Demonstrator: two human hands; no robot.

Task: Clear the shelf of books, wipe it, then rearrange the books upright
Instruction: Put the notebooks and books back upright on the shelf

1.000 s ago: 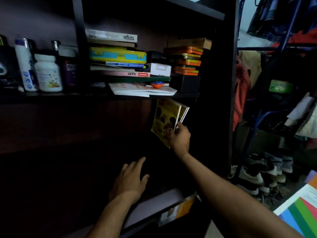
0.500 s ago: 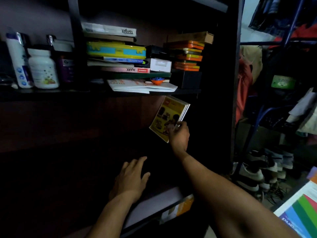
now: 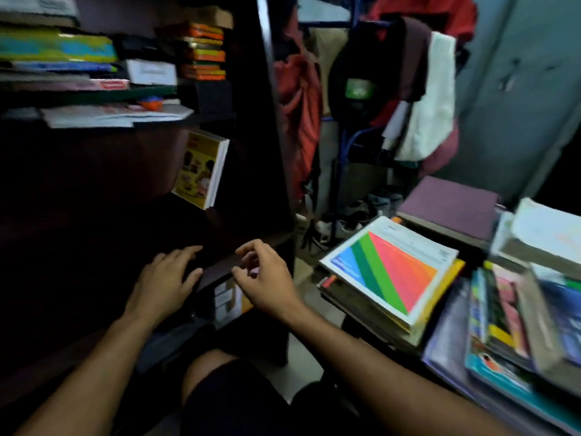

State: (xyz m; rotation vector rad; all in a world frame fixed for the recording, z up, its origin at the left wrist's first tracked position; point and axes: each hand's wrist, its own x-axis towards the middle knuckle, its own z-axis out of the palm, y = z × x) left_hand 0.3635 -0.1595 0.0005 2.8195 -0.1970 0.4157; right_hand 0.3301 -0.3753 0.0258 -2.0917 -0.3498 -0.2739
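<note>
1. The yellow book point(image 3: 201, 169) stood nearly upright inside the dark shelf point(image 3: 245, 243), leaning slightly, its pages facing the right wall; no hand touched it.
2. The left hand point(image 3: 166, 278) lay with fingers spread and straight on the front edge of the shelf board, palm down.
3. The right hand point(image 3: 264, 278) hovered just beside the left one at the shelf edge, fingers loosely curled with thumb and forefinger near each other, holding nothing.
4. Below the hands, an orange-and-white book point(image 3: 229, 302) showed on a lower level, partly hidden by the right hand.
5. To the right, a pile of books point(image 3: 393, 278) lay flat, topped by one with a striped rainbow cover; more stacked books point(image 3: 518, 316) sat beside it.
6. On the upper shelf, flat piles of books and boxes point(image 3: 204, 51) remained blurred.
7. Clothes point(image 3: 421, 99) hung on a rack behind.
</note>
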